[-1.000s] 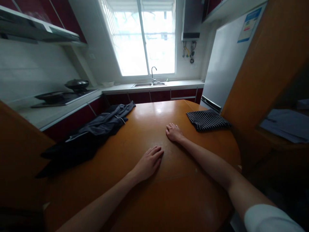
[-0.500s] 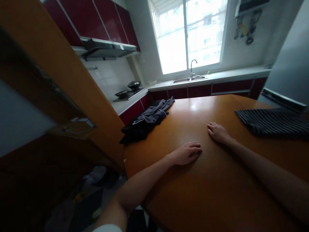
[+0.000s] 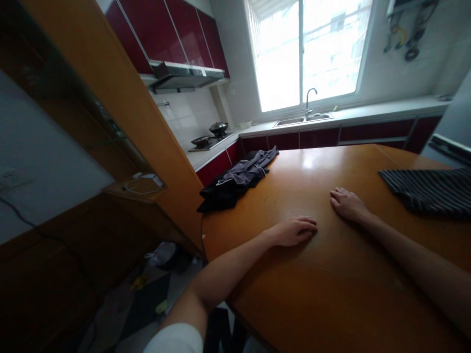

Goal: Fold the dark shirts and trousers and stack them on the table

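Observation:
My left hand (image 3: 293,231) rests palm down on the wooden table (image 3: 331,284), its fingers loosely stretched and slightly bent, holding nothing. Farther forward and to the right, my right hand (image 3: 348,203) lies flat on the same tabletop with its fingers extended. A rumpled heap of dark grey and black clothing (image 3: 243,174) with white piping is at the table's far left edge, apart from both hands. To the right of my right hand lies a folded black cloth with light stripes (image 3: 430,191), cut off by the view's edge.
Behind the table runs a white counter with a sink (image 3: 290,121) and faucet (image 3: 308,102). At the left, pans (image 3: 218,128) stand on a stove. A wooden post (image 3: 162,137) rises beside the table's left side. Bags (image 3: 164,254) and other items lie on the floor.
The view has swung to the left, bringing the wooden post and floor into sight and pushing the striped cloth toward the right edge. Both hands stay in place on the table.

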A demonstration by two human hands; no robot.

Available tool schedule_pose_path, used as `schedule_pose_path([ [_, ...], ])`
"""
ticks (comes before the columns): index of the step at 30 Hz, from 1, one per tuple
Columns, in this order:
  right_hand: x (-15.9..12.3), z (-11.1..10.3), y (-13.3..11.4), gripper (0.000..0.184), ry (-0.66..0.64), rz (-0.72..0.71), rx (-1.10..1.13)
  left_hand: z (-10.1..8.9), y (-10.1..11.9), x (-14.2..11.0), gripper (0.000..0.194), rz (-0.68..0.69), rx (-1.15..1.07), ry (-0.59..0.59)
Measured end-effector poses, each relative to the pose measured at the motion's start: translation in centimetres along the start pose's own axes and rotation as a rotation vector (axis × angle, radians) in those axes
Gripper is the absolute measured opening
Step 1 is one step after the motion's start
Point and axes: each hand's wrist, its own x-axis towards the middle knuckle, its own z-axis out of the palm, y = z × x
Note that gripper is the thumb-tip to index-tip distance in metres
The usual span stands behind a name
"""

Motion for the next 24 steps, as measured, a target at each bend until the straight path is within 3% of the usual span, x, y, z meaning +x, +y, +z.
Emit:
schedule_pose_path([
  [14,0.0,-0.2,0.4,0.051,0.012,-0.044,-0.014,-0.1,-0.1,0.2,0.029,-0.018,-0.040,0.029],
  [19,0.0,-0.4,0.3,0.051,0.004,-0.050,-0.023,-1.4,-1.0,-0.3,0.030,-0.041,-0.021,0.050],
  [21,0.0,-0.6,0.2,0.050,0.003,-0.047,-0.027,-2.6,-1.9,-0.7,0.028,-0.096,-0.003,0.115],
  [24,-0.1,-0.6,0.0,0.050,0.006,-0.035,-0.024,-4.8,-4.0,-1.5,0.024,-0.272,0.043,0.374],
])
